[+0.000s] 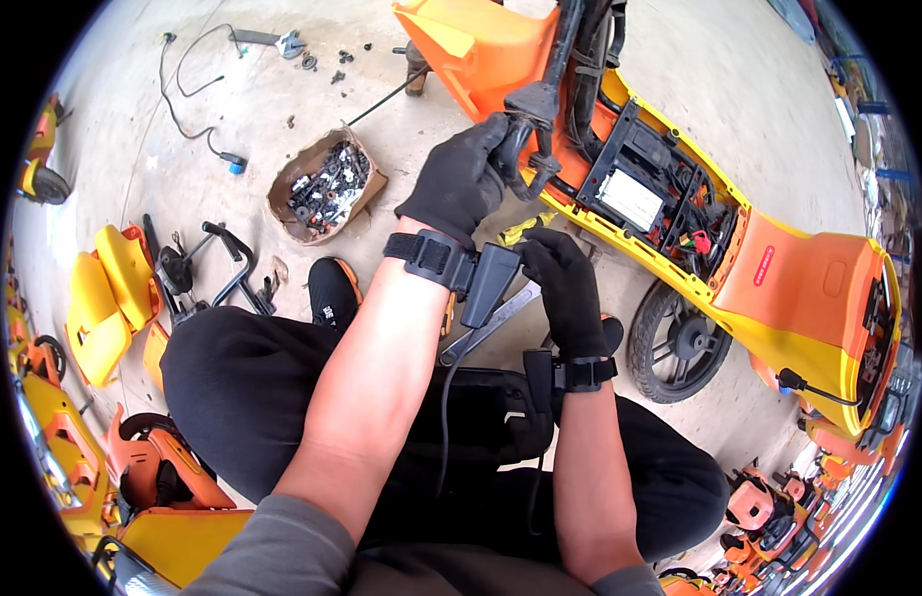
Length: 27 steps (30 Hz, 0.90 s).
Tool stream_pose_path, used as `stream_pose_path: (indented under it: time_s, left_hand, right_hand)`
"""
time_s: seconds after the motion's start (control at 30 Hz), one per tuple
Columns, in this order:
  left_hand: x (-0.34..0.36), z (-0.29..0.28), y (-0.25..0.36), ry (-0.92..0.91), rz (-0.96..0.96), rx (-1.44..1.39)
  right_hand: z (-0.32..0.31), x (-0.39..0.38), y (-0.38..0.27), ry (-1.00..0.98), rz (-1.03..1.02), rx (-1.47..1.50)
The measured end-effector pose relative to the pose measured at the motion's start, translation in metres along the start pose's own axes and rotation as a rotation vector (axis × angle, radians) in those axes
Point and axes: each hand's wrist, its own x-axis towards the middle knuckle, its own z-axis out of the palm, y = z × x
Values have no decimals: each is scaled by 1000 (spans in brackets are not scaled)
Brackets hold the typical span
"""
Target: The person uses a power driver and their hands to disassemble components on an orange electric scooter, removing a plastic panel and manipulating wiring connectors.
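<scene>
An orange and yellow scooter body (798, 278) lies on its side on the concrete floor, its open bay showing a battery and wiring (644, 194). My left hand (461, 179), in a black glove, grips a black cable bundle (528, 129) at the scooter's frame. My right hand (565, 283), also gloved, is closed low beside a small yellow part (525, 228); what it grips I cannot tell. Both wrists carry black strap-on devices. A metal wrench (486, 328) lies on the floor under my hands.
A torn cardboard box of small black parts (327, 187) sits to the left. Loose cables (188, 99) and screws lie farther back. A black wheel (677, 343) is at the right. Yellow and orange scooter panels (103, 298) pile up at the left and lower edges.
</scene>
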Motion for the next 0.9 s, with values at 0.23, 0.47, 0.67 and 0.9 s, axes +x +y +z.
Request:
stream_pose_path:
  time_s: [0.23, 0.47, 0.67, 0.9]
  left_hand:
    - [-4, -11, -13, -197, 556, 860]
    - [-4, -14, -15, -219, 831, 1155]
    - [-11, -18, -13, -203, 920, 1329]
    - [3, -30, -14, -252, 790, 1419]
  right_hand:
    - [-2, 4, -25, 50, -38, 1]
    - [2, 28, -50, 63, -158, -96]
    - [27, 43, -73, 46, -307, -198]
    - [43, 62, -83, 63, -247, -343]
